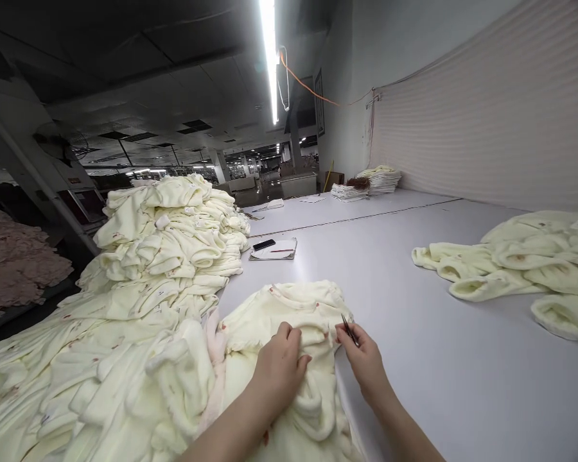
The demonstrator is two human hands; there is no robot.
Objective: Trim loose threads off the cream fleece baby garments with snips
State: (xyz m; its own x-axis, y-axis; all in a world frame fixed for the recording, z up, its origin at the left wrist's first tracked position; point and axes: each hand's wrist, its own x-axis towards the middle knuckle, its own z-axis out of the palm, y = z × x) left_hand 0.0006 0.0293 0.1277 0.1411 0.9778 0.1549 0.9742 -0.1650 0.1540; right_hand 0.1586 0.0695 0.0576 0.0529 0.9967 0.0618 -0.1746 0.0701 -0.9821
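Gripping a slim dark tool (349,330), the right hand (363,360) has its fingers closed around it at the right edge of a pale yellow garment (257,316); whether they also pinch the cloth, I cannot tell. The left hand (280,360) lies on the garment, fingers curled and thumb set apart from them; whether a fold is caught underneath is hidden. The garment lies rumpled at the near edge of the white table (376,256), partly over it. Left of it spreads a tall heap of similar garments (173,240), a pink strip (215,343) between. Farther on, a black phone (264,244) rests on papers (285,249). More yellow garments (530,253) lie to the right, and folded stacks (384,182) stand at the far end.
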